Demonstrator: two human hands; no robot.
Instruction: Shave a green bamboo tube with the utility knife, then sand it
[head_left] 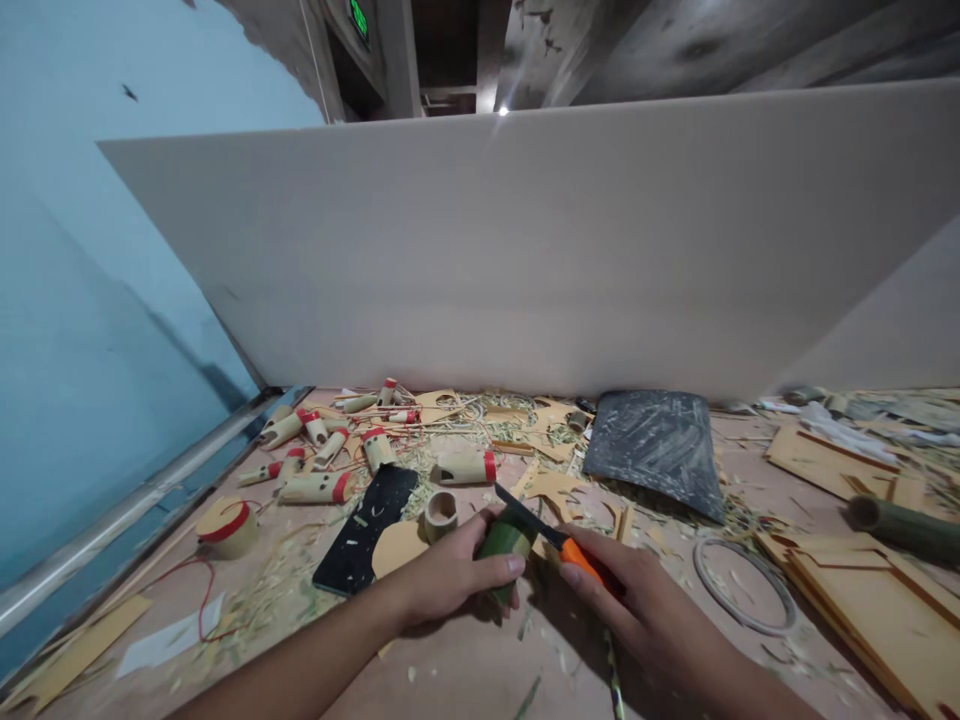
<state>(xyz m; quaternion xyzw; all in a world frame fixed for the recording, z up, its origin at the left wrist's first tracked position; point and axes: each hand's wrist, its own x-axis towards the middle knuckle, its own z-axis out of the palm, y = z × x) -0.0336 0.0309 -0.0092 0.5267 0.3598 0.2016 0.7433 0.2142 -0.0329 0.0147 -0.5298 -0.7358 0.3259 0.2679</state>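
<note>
My left hand (457, 570) is wrapped round a short green bamboo piece (504, 548) low in the middle of the view. In my right hand (626, 590) is a knife with an orange handle (589, 564); its dark blade (529, 515) points up and left and lies across the top of the bamboo piece. Just left of the bamboo stands a small pale bamboo ring (440, 515). Beside it are a round tan disc (397, 548) and a black phone-like slab (366, 530) sprinkled with shavings.
Several bamboo tubes with red ends (319, 487) lie at the left among red cords. A dark sheet (656, 450) lies behind my right hand. Farther right are a pale hoop (742, 587), stacked tan boards (877, 610) and a green bamboo tube (907, 527). A white panel (525, 250) stands behind.
</note>
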